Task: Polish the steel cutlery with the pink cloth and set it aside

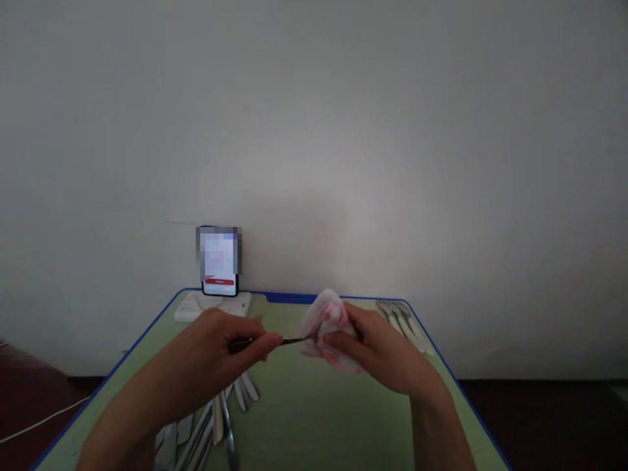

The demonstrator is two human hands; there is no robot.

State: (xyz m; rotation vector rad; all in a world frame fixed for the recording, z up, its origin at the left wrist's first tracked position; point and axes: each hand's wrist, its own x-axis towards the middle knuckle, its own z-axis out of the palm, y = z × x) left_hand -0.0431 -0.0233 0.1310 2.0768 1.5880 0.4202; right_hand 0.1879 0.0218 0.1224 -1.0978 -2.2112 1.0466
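Note:
My left hand [248,337] is closed around the handle of a slim metal piece of cutlery [293,340]. Its far end goes into a pink and white cloth [321,324], so I cannot tell its kind. The cloth is bunched in my right hand [370,337], fingers pressed over it and around the end of the cutlery. Both hands are raised above the green table. Beneath my left forearm lies a loose pile of cutlery [196,438], partly hidden by the arm.
Several forks [405,327] with pale handles lie side by side at the table's [324,418] back right. A phone [219,261] stands upright on a white object [186,307] at the back left. A plain wall [314,131] rises behind the blue table edge.

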